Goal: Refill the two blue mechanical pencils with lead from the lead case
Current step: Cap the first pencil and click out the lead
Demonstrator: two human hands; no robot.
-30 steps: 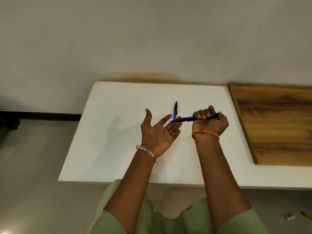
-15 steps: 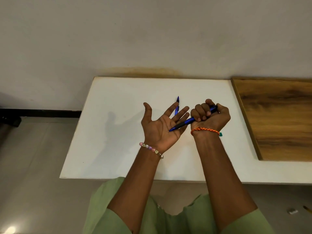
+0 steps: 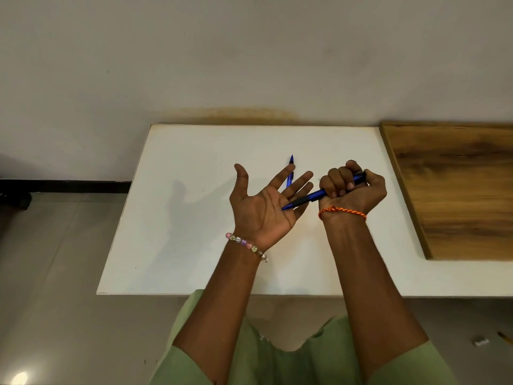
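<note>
My right hand (image 3: 354, 190) is clenched in a fist around a blue mechanical pencil (image 3: 313, 196) with a black grip. Its tip slants down and left onto the palm of my left hand (image 3: 263, 207). That left hand is held palm up above the white table (image 3: 194, 218), fingers spread, holding nothing. A second blue mechanical pencil (image 3: 290, 168) lies on the table just beyond my left fingers, partly hidden by them. No lead case shows in this view.
A brown wooden board (image 3: 458, 190) lies on the table's right side. The wall rises right behind the table. On the floor at lower right are a small white object (image 3: 481, 342) and a yellow stick (image 3: 505, 337).
The pencil in my right fist has tilted from nearly level to tip-down, and its tip now rests on my left palm. My left hand has turned more palm up.
</note>
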